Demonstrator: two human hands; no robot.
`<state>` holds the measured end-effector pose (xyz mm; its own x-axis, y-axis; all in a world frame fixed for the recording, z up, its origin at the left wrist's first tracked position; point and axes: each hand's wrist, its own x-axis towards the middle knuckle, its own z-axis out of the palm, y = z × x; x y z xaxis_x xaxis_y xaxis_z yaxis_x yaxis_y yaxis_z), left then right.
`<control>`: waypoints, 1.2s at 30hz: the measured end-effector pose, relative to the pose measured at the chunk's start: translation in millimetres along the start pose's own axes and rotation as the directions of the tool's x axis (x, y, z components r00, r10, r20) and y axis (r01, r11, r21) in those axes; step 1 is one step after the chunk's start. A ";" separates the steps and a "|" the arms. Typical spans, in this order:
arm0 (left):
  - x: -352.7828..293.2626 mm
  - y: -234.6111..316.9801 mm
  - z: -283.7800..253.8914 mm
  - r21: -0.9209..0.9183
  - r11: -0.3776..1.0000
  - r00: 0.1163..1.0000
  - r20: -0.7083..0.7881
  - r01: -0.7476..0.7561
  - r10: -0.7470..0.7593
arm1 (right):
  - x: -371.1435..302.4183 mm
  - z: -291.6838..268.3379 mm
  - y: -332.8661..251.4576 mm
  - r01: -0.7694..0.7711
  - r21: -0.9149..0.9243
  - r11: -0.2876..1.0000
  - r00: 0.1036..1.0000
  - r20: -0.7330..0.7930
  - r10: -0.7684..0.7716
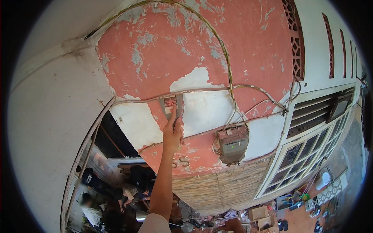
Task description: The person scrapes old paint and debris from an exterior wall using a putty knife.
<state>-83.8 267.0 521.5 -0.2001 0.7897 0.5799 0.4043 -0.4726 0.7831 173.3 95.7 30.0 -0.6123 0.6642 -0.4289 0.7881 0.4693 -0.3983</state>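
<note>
The largest thing is the wall with worn pink paint, which is scratched to grey in many places and shows white irregular patches where the pink is off. On the left side stands a plain off-white wall, and below the pink part there is a band of brown stone-like cladding. To the right is a wide window with white frame and many small panes. Near the lower left, at a lower level, some people in dark and light clothes are close together, partly in shadow. A thick yellowish twisted cable bends over the pink wall and comes down to thinner cables, above a grey boxy electric meter with a small green light. On the ground at the lower right lie open brown cardboard boxes. The bare left hand, its arm stretched far forward, is closed around the handle of a flat metal scraper with red-and-white label, with one digit laid along the blade. This scraper is flat before the wall, left of the meter, at a border of pink and white. The right hand is not clearly shown, so I cannot tell its state.
</note>
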 end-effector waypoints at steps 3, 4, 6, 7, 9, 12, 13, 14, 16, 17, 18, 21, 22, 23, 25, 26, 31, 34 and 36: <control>-13.3 -9.8 -13.8 0.035 0.999 0.999 0.024 0.020 -0.021 | 4.6 7.9 2.1 -0.007 0.006 1.000 0.990 0.142 0.006; -11.5 -10.1 -12.2 0.064 0.998 1.000 0.019 0.011 -0.012 | 2.2 7.5 4.2 0.004 -0.020 1.000 0.994 0.107 -0.002; -10.1 -6.8 -15.8 0.114 0.994 1.000 0.005 -0.002 0.002 | -0.5 -1.4 -3.0 0.017 -0.057 0.998 0.999 0.049 -0.014; -10.6 -6.8 -13.7 0.118 0.993 1.000 -0.004 0.020 -0.019 | -1.3 -3.0 -3.7 0.019 -0.051 0.999 0.999 0.050 -0.016; -9.7 -3.7 -14.0 0.127 0.991 0.999 -0.011 0.044 -0.043 | -2.5 -1.9 -2.7 -0.004 -0.079 0.997 0.997 0.072 0.010; -21.0 0.6 -8.3 0.101 0.993 0.998 0.025 0.058 -0.061 | -6.0 11.7 6.1 0.012 -0.079 0.997 0.999 0.035 -0.009; -18.1 -2.4 -12.6 0.069 0.996 0.998 0.013 0.063 -0.064 | 4.0 10.1 1.6 0.019 -0.086 0.996 1.000 0.002 -0.019; -14.9 -3.7 -16.3 0.035 0.997 0.998 0.002 0.067 -0.067 | 9.0 8.9 0.6 0.028 -0.083 0.996 1.000 -0.008 -0.028; -12.0 -4.9 -7.6 0.002 0.998 0.998 0.005 0.070 -0.070 | 2.5 11.3 4.0 0.040 -0.096 0.995 0.998 -0.045 -0.044; -12.6 -5.3 -4.1 -0.041 0.996 0.997 0.008 0.083 -0.083 | -1.7 12.6 5.8 0.018 -0.108 0.994 0.998 -0.057 -0.024; -11.9 -9.7 -6.2 -0.029 0.999 0.999 0.006 0.046 -0.046 | 1.7 14.0 1.2 0.022 -0.100 0.995 0.998 -0.049 -0.027; -17.4 -4.7 -13.8 0.008 0.999 0.999 0.003 0.038 -0.038 | -13.0 -8.5 -1.5 0.004 -0.124 0.992 0.999 0.046 0.002; -15.6 -4.8 -18.6 -0.012 0.998 0.998 0.019 0.058 -0.057 | -10.7 -12.7 -6.9 0.009 -0.123 0.992 0.999 0.031 -0.005; -13.2 -4.1 -20.2 -0.012 0.998 0.998 0.021 0.054 -0.054 | -8.7 -14.4 -10.3 0.013 -0.122 0.992 1.000 0.016 -0.011; -8.9 -2.8 -19.0 0.037 0.999 0.999 0.039 0.027 -0.028 | -7.3 -3.9 -4.3 -0.005 -0.117 0.993 0.999 0.032 0.009; -8.9 -3.5 -17.6 0.034 0.999 0.999 0.040 0.032 -0.033 | -7.3 -2.8 -3.1 -0.003 -0.105 0.994 1.000 0.008 0.004; -10.9 -11.0 -14.1 0.036 0.999 0.997 0.061 0.036 -0.038 | -5.9 3.0 -0.8 -0.018 -0.105 0.994 1.000 -0.020 0.016; 1.1 -10.6 -12.4 0.033 0.999 0.999 0.050 0.008 -0.010 | -4.3 2.5 -0.7 -0.010 -0.091 0.996 1.000 0.025 0.013; 10.4 11.6 -5.9 -0.057 0.998 0.999 0.035 0.015 -0.013 | -3.6 -1.6 -6.7 -0.024 -0.098 0.995 0.999 0.035 0.028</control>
<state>-86.5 267.4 537.9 -0.1737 0.8090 0.5615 0.3494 -0.4825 0.8032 170.3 91.2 35.6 -0.5918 0.6561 -0.4683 0.8052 0.5075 -0.3066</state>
